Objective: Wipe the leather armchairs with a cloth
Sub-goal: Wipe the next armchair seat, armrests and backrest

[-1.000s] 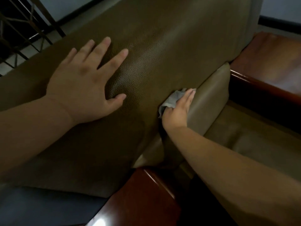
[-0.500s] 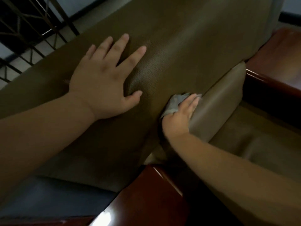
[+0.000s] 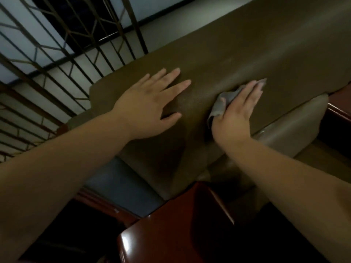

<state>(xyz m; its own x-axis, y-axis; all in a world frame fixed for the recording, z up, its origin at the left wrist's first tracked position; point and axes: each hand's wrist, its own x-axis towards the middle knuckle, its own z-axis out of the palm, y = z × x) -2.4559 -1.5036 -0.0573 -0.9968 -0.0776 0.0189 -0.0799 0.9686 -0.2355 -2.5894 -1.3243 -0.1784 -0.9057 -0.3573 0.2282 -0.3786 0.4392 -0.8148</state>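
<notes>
Grille [image 3: 57, 44]: dark metal bars in a geometric pattern, up and left of the armchair [image 3: 247, 54], pale wall and floor behind it.

Left hand [image 3: 150, 111]: laid flat on the armchair's olive-brown back, near that back's left end. Fingers straight and spread, thumb out to the right, palm down on the leather. It grasps nothing.

Blue-grey strip [image 3: 121, 188]: below the back's lower left edge, under the left forearm. What it is cannot be told.

Armrest [image 3: 171, 240]: glossy red-brown wood, at the armchair's near lower corner, one bright highlight on its left edge.

Cloth [image 3: 222, 103]: grey, bunched, lying on the back, right of the left hand and apart from it. Part of it sticks out left of the right hand; a blurred tip shows past the fingertips.

Right hand [image 3: 237, 114]: palm down on the cloth, pressing it against the leather. Fingers straight and close together, pointing up the back; thumb bent at the cloth's left edge. Whether the thumb pinches the cloth cannot be told.

Cushion [image 3: 296, 133]: paler leather roll just below and right of the right hand, along the foot of the back.

Second wood part [image 3: 340, 118]: red-brown, at the far right edge beyond the cushion's end.
</notes>
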